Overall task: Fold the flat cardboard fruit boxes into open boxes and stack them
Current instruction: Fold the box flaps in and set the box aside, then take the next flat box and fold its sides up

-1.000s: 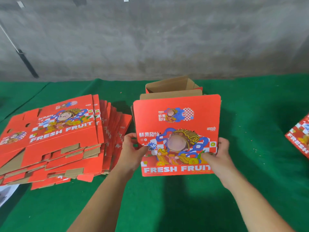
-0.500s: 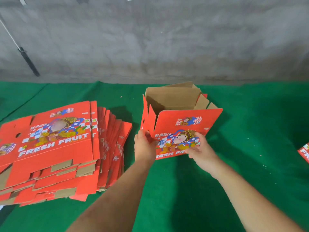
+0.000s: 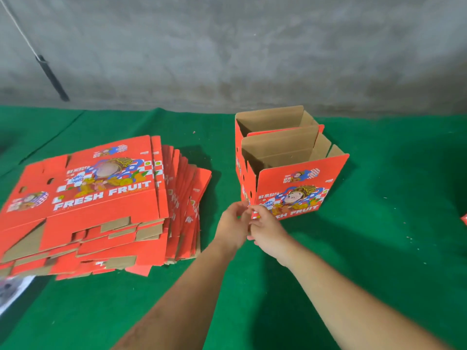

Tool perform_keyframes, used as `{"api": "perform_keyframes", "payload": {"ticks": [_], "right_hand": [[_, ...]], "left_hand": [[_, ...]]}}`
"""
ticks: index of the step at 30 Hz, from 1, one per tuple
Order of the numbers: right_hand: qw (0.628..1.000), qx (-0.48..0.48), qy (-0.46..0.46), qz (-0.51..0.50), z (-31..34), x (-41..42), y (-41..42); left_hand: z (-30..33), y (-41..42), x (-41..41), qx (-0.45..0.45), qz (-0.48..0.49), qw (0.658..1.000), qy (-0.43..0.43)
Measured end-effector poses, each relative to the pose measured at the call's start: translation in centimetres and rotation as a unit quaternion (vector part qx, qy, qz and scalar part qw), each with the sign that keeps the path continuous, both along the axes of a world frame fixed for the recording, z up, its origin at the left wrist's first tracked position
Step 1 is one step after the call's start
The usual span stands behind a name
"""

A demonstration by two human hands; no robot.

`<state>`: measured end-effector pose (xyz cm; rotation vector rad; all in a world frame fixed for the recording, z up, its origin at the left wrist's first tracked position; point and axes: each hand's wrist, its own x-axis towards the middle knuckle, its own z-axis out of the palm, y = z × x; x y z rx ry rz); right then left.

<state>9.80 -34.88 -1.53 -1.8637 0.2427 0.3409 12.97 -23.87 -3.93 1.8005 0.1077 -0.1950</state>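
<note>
Fingers of the left hand (image 3: 232,224) and the right hand (image 3: 265,227) loosely curled and meeting in front of the near left bottom corner of the folded red cardboard fruit box with the cartoon print and the words FRESH FRUIT (image 3: 294,195); fingertips close to that corner, possibly brushing it, though blur there leaves it unclear whether either hand pinches anything. Both hands touching each other, bare forearms running back from them toward the lower edge of the view. Folded box upright and open at the top, brown inner walls showing, flaps standing. Directly behind it and touching it, a second open red cardboard box (image 3: 273,120) of the same kind, likewise upright, its brown inside visible. Left of the folded box and apart from it, a fanned pile of flat red cardboard fruit boxes (image 3: 101,198), the top sheet print-side up, brown flap edges showing along the near side. All of it on a green felt-like cloth (image 3: 379,248). Beyond the folded box, a grey concrete wall (image 3: 227,46); far to its upper left, a dark rod hanging on a pale cord (image 3: 51,78) against that wall. Far right of the folded box, a red sliver of cardboard (image 3: 464,219) at the frame edge.
</note>
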Motion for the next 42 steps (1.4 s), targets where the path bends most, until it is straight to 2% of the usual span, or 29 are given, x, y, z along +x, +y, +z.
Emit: {"api": "perform_keyframes", "payload": {"ticks": [3, 6, 8, 10, 13, 17, 23, 25, 27, 31, 34, 36, 39, 42], "right_hand": [[1.0, 0.02, -0.017, 0.003, 0.1, -1.2, 3.3], [0.999, 0.045, -0.003, 0.029, 0.2, -2.3, 6.7], [0.996, 0.071, 0.005, 0.047, 0.3, -2.7, 9.2], [0.995, 0.081, 0.006, 0.061, 0.1, -2.8, 11.7], [0.992, 0.081, 0.025, 0.088, 0.3, -3.4, 15.8], [0.994, 0.071, 0.023, 0.082, 0.1, -3.4, 19.5], [0.997, -0.032, -0.073, 0.011, 0.4, -1.4, 23.6], [0.996, -0.041, -0.083, -0.004, 1.1, -0.6, 25.0], [0.998, -0.046, -0.049, 0.006, 1.6, 0.5, 26.3], [0.997, -0.066, -0.006, -0.043, 1.3, 2.6, 28.5], [0.98, -0.182, 0.043, -0.069, 0.3, 2.4, 29.7], [0.97, -0.22, 0.062, -0.082, 0.1, 2.4, 30.1], [0.968, -0.198, 0.06, -0.144, 0.2, 3.2, 29.8], [0.971, -0.112, 0.1, -0.185, -0.2, 3.2, 29.0]], "left_hand": [[0.4, 3.1, -2.2, 0.007, 0.044, 0.998, -0.035], [1.1, 6.7, -4.5, 0.065, 0.073, 0.993, -0.07], [1.9, 9.6, -5.7, 0.123, 0.114, 0.978, -0.12], [2.8, 13.1, -6.6, 0.209, 0.166, 0.949, -0.169], [3.4, 18.9, -7.4, 0.332, 0.193, 0.916, -0.114], [2.9, 25.1, -8.2, 0.415, 0.132, 0.9, 0.017], [2.0, 31.7, -6.8, 0.508, 0.052, 0.86, -0.005], [1.8, 34.0, -5.7, 0.53, 0.011, 0.848, -0.006], [1.4, 35.7, -4.8, 0.548, -0.026, 0.835, -0.038], [1.0, 37.6, -3.8, 0.557, -0.026, 0.823, -0.107], [0.6, 38.7, -3.8, 0.556, -0.033, 0.82, -0.128], [0.7, 39.2, -3.6, 0.553, -0.058, 0.819, -0.14], [0.8, 40.0, -3.3, 0.535, -0.077, 0.825, -0.164], [0.3, 40.9, -3.8, 0.526, -0.086, 0.824, -0.193]]}}
